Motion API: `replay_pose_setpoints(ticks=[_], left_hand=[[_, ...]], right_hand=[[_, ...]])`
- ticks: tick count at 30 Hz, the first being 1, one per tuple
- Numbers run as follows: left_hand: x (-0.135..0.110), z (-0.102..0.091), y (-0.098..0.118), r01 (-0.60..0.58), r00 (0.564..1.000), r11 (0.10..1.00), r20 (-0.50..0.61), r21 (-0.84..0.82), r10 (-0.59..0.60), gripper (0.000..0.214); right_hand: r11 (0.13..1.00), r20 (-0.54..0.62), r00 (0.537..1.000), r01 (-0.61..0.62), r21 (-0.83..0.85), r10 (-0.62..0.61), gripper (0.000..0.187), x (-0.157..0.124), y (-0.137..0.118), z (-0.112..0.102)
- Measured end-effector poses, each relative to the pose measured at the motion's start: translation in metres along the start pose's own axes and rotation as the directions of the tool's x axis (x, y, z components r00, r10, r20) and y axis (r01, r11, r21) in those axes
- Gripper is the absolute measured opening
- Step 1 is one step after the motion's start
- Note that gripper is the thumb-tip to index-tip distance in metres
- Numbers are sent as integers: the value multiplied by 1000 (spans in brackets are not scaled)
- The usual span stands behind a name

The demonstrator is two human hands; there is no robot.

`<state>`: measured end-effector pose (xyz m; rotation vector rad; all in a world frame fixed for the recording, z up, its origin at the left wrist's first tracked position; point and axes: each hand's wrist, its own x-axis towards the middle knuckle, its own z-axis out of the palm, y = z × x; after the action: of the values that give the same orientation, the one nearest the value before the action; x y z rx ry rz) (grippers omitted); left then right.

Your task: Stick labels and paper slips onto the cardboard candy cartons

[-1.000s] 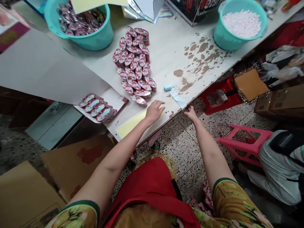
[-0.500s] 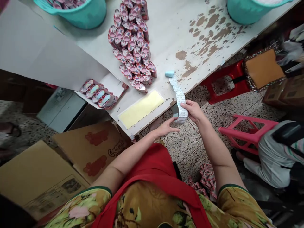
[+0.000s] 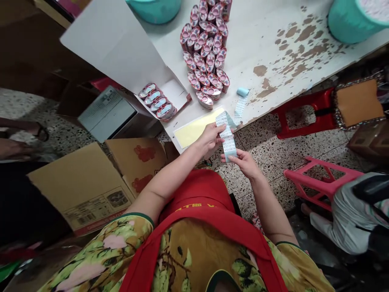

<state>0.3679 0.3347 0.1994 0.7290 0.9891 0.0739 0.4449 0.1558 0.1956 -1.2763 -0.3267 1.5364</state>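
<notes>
A strip of printed labels (image 3: 229, 139) on pale blue backing, showing rows of numbers, runs between my hands. My left hand (image 3: 210, 137) grips its upper part between thumb and fingers. Lower down, my right hand (image 3: 243, 161) pinches the strip's near end. The strip loops back to a small blue label roll (image 3: 242, 91) lying on the table. Under the strip and left hand, a yellow sheet (image 3: 194, 130) lies at the table's near edge. Upright patterned packs with pink caps (image 3: 209, 61) stand grouped beyond it.
An open white box (image 3: 179, 95) holds several packs (image 3: 158, 102) at the left. Teal tubs (image 3: 349, 22) stand on the worn white table (image 3: 243, 44). Cardboard boxes (image 3: 91, 182) are below left. Red (image 3: 304, 115) and pink stools (image 3: 322, 178) and a seated person (image 3: 349, 215) are at right.
My left hand, open beside the strip before, now grips it. My right hand has shifted down to the strip's near end. The head view has swung left, moving the table items rightward.
</notes>
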Motion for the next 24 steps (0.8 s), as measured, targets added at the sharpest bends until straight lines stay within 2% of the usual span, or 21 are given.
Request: replay_pose_setpoints(ticks=[3,4,5,6,7,8,9,11,12,13,15,20,22,23,24], left_hand=[[-3,-15,3,-20,997,975,-72,222,37,29],[-10,-21,3,-59,986,940,-128,335,108,32],[-21,-27,1,-121,955,880,-188,460,229,34],[-33,-32,-2,-200,895,785,-216,587,389,34],[-48,-36,-5,-287,807,649,-187,704,560,32],[-63,-39,-9,-362,706,480,-102,799,701,29],[-78,-40,-14,-416,611,292,26,861,791,27],[-101,-39,-21,-454,476,-38,278,890,834,24],[-109,-38,-24,-432,432,-149,349,890,832,24],[-115,-38,-25,-390,403,-223,383,893,831,24],[-123,-40,-25,-297,382,-297,398,908,834,26],[-141,-50,-20,-112,442,-361,372,926,816,28],[-145,-56,-18,-58,464,-335,322,940,825,29],[-147,-60,-16,-43,474,-282,268,958,839,29],[-148,-66,-15,-49,483,-190,190,980,855,27]], right_hand=[[999,-80,997,10,53,-6,45,-1,-1,13],[998,-109,994,18,55,-12,45,-1,-2,17],[998,-137,990,31,52,-23,45,-2,-3,22],[998,-160,986,47,44,-40,44,-2,-4,27],[997,-172,983,65,28,-60,44,-3,-5,34],[996,-174,981,88,1,-87,42,-4,-6,41],[992,-167,978,117,-43,-123,39,-6,-7,50],[964,-147,964,192,-185,-220,32,-8,-10,67],[933,-132,952,230,-276,-274,28,-8,-11,75],[891,-116,937,266,-368,-328,25,-9,-13,82],[788,-78,907,314,-530,-414,23,-9,-16,92],[557,-3,867,317,-768,-498,30,1,-15,103],[484,45,854,336,-808,-518,36,12,-14,109],[452,68,848,346,-822,-526,38,18,-14,115],[430,78,843,349,-833,-533,41,22,-14,121]])
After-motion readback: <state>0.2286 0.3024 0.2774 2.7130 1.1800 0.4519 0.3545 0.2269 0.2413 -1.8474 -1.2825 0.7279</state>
